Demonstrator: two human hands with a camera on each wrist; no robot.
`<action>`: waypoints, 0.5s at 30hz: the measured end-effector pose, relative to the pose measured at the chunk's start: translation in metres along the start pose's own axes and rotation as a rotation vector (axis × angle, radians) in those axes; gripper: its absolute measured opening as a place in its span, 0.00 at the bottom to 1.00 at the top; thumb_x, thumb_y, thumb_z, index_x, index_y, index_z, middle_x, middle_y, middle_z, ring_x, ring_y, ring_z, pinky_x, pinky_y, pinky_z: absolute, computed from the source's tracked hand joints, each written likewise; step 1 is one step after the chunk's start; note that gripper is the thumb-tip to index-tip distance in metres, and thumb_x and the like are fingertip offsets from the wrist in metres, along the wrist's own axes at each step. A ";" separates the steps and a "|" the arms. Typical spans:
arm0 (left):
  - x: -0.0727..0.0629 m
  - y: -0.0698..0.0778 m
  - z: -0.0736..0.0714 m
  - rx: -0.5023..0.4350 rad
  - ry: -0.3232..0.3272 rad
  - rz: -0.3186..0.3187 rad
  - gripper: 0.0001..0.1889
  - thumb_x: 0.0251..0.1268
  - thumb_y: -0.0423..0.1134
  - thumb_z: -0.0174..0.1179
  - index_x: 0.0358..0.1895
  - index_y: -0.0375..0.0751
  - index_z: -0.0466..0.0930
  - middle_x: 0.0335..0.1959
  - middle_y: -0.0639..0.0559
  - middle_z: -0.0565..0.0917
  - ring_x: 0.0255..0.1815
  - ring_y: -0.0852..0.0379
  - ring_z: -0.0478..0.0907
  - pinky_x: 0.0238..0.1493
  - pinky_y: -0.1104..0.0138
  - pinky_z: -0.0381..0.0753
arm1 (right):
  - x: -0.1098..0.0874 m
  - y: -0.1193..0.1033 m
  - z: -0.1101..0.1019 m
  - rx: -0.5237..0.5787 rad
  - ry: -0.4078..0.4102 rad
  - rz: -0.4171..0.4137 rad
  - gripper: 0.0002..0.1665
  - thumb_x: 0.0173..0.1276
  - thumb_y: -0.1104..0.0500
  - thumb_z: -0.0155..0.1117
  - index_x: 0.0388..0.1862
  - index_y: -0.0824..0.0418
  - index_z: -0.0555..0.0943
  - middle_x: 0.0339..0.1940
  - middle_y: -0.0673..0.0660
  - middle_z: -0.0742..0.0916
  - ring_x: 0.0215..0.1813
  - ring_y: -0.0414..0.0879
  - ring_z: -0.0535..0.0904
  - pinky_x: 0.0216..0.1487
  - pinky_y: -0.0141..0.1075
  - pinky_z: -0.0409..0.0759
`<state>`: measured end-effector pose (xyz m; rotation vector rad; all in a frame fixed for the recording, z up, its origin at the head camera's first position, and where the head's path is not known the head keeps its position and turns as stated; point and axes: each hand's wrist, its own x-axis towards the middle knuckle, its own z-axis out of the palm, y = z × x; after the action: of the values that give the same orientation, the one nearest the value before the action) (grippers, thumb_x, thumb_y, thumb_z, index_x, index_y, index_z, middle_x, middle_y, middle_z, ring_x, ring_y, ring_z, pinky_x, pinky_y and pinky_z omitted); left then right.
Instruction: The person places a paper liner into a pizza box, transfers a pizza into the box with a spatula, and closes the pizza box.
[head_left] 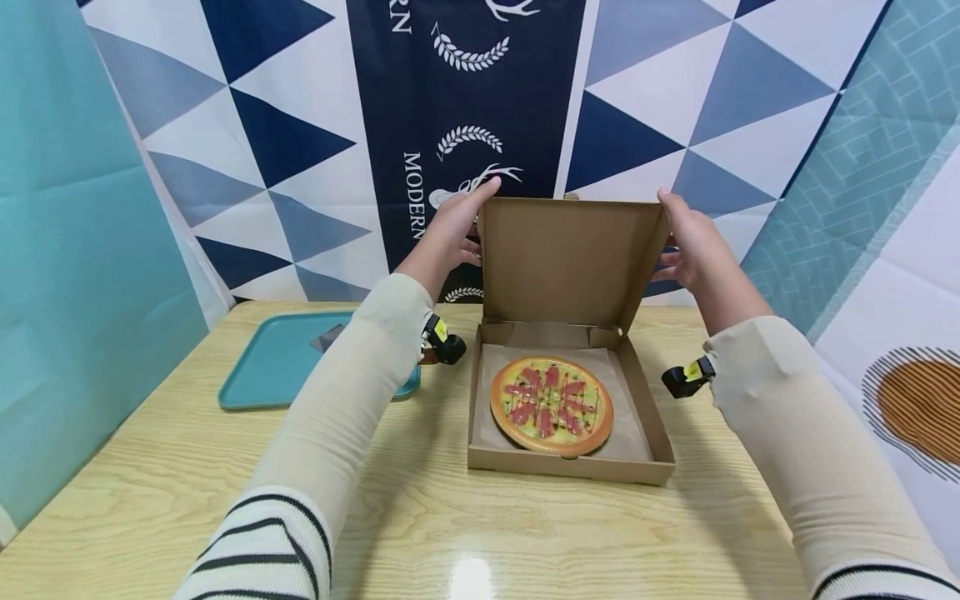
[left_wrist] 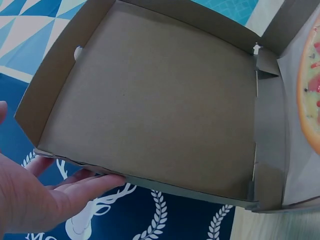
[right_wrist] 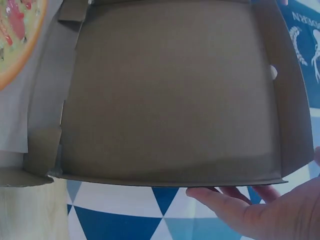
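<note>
A brown cardboard pizza box [head_left: 570, 468] lies on the table with its lid [head_left: 573, 262] raised upright. Inside it, a round pizza [head_left: 552, 406] with red toppings and a golden crust rests on a paper liner [head_left: 630, 404]. My left hand [head_left: 450, 225] touches the lid's left side near the top, its fingers extended along the outside and its thumb above. At the opposite side, my right hand [head_left: 696, 242] touches the lid near its upper right corner, fingers also outside. Both wrist views show the lid's bare inner face between the hands.
To the left is a teal tray [head_left: 262, 375], partly hidden by my left sleeve. A grey, flat-looking object [head_left: 327, 337] lies on it, mostly covered by the arm. The wooden table [head_left: 465, 533] meets a patterned cloth backdrop [head_left: 465, 92] just behind the box.
</note>
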<state>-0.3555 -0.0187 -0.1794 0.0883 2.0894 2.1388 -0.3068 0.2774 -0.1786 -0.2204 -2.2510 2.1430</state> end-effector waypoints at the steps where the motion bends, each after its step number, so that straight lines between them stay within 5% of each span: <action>1: -0.001 -0.001 -0.001 0.005 0.003 0.009 0.39 0.61 0.63 0.61 0.71 0.50 0.61 0.66 0.37 0.68 0.64 0.31 0.68 0.59 0.46 0.74 | -0.001 0.001 0.001 -0.008 0.003 -0.006 0.58 0.65 0.26 0.49 0.81 0.49 0.35 0.79 0.63 0.45 0.76 0.67 0.46 0.70 0.61 0.54; 4: -0.004 -0.006 -0.005 0.027 0.022 0.046 0.25 0.62 0.58 0.63 0.53 0.44 0.70 0.57 0.40 0.73 0.57 0.34 0.75 0.54 0.49 0.78 | -0.005 0.004 0.003 -0.030 0.003 -0.039 0.56 0.67 0.29 0.50 0.81 0.53 0.40 0.79 0.64 0.48 0.76 0.68 0.48 0.70 0.61 0.56; 7: -0.008 -0.011 -0.007 0.023 0.034 0.077 0.19 0.62 0.52 0.65 0.37 0.44 0.67 0.50 0.43 0.74 0.54 0.35 0.77 0.52 0.49 0.80 | -0.008 0.010 0.005 -0.041 0.006 -0.080 0.51 0.70 0.33 0.51 0.79 0.57 0.45 0.75 0.66 0.55 0.74 0.69 0.51 0.69 0.61 0.58; 11: -0.013 -0.016 -0.007 -0.014 0.038 0.090 0.15 0.61 0.45 0.67 0.33 0.45 0.67 0.50 0.47 0.74 0.53 0.35 0.77 0.53 0.49 0.79 | -0.012 0.018 0.005 -0.028 -0.002 -0.116 0.43 0.71 0.36 0.52 0.72 0.61 0.52 0.70 0.65 0.60 0.72 0.69 0.54 0.68 0.62 0.60; 15: -0.019 -0.019 -0.005 -0.030 0.032 0.112 0.14 0.61 0.43 0.67 0.34 0.46 0.69 0.48 0.49 0.75 0.51 0.34 0.79 0.53 0.49 0.79 | -0.020 0.022 0.004 0.003 0.013 -0.122 0.26 0.71 0.38 0.53 0.56 0.52 0.61 0.73 0.64 0.55 0.73 0.68 0.51 0.68 0.62 0.60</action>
<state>-0.3365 -0.0257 -0.1975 0.1732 2.1165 2.2484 -0.2859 0.2723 -0.1994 -0.0937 -2.1922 2.0779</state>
